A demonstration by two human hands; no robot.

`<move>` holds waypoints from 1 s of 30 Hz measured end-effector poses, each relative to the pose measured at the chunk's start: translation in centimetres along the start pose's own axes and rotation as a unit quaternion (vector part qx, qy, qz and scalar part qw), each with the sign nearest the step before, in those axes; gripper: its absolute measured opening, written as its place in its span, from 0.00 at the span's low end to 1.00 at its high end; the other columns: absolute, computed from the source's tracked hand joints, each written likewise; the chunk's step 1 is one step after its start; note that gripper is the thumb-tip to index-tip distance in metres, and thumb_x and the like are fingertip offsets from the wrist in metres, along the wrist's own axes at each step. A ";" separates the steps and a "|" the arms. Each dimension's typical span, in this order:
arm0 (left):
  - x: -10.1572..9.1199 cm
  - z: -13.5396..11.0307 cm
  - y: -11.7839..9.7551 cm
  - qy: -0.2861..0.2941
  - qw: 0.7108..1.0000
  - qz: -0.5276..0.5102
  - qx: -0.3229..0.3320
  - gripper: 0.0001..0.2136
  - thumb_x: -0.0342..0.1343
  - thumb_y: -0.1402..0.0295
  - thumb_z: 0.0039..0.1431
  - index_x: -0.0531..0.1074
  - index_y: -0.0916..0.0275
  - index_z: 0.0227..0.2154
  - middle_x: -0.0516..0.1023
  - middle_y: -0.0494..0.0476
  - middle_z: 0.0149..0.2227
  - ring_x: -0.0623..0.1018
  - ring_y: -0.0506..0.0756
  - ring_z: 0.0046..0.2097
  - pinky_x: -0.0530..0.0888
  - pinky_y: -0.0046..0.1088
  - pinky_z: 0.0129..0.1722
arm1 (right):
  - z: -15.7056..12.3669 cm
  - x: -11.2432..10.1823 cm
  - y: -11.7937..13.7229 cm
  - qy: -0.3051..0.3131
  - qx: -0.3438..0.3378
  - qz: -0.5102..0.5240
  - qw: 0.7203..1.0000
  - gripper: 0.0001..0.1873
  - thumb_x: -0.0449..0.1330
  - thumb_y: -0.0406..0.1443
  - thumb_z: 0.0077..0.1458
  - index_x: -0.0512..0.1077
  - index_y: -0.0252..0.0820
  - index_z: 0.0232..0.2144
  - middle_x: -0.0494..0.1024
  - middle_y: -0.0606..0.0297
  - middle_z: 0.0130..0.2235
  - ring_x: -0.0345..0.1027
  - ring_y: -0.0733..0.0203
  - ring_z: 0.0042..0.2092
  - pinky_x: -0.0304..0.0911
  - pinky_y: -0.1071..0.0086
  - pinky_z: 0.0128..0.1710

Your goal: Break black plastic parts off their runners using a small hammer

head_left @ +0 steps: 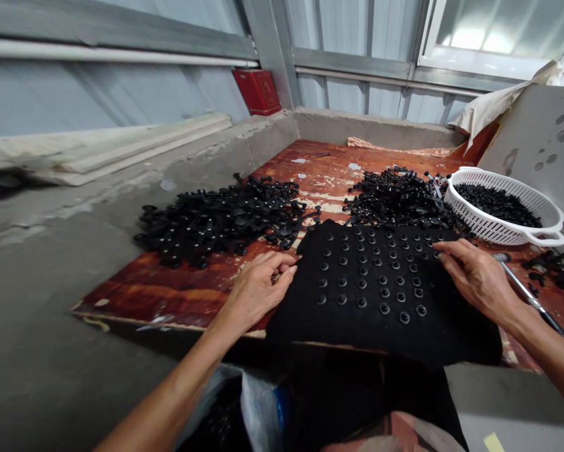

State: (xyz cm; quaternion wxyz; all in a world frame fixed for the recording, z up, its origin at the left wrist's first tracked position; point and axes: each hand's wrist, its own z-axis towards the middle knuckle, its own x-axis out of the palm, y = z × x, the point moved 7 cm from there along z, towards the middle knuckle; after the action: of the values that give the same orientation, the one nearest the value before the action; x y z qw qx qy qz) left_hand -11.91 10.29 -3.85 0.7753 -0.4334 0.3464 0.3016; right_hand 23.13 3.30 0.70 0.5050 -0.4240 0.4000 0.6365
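Note:
A black cloth lies over the front of the table, with rows of small round black parts standing on it, each with a raised centre. At the cloth's left edge my left hand has its fingers curled and the thumb pressed in; what sits between them is too small to make out. My right hand is over the right side of the cloth, thumb and forefinger pinched at the end of the upper rows. A small round black part shows at those fingertips.
Black parts form one pile on the left and another behind the cloth. A white basket of small black pieces stands right. A metal-shafted tool lies beside my right wrist. Below the wooden table hangs a plastic bag.

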 end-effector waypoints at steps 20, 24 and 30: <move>0.0 -0.1 0.3 -0.003 1.000 -0.002 -0.008 0.13 0.47 0.59 0.59 0.72 0.61 0.35 0.74 0.53 0.31 0.74 0.54 0.34 0.69 0.30 0.36 | 1.7 0.0 1.5 0.046 0.028 -0.107 0.993 0.16 0.50 0.35 0.64 0.74 0.42 0.49 0.79 0.59 0.42 0.74 0.54 0.37 0.58 0.66 0.31; 0.0 0.0 0.2 -0.005 1.000 -0.005 -0.008 0.13 0.47 0.59 0.59 0.72 0.61 0.34 0.73 0.53 0.30 0.73 0.54 0.34 0.69 0.31 0.36 | 2.2 0.9 2.0 0.054 0.007 -0.101 0.993 0.15 0.51 0.32 0.61 0.76 0.43 0.44 0.79 0.59 0.40 0.74 0.54 0.36 0.58 0.67 0.29; -0.1 0.0 0.1 0.000 1.000 -0.005 -0.013 0.12 0.47 0.59 0.58 0.72 0.60 0.34 0.74 0.53 0.30 0.74 0.55 0.34 0.69 0.31 0.37 | 1.4 0.5 0.9 0.022 0.009 -0.055 0.998 0.18 0.49 0.34 0.63 0.74 0.44 0.50 0.81 0.62 0.43 0.75 0.56 0.40 0.64 0.66 0.37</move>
State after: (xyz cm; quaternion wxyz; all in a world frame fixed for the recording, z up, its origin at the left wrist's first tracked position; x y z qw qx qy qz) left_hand -12.01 10.34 -3.80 0.7711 -0.4449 0.3405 0.3025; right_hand 22.03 4.64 0.80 0.5339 -0.4546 0.3930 0.5948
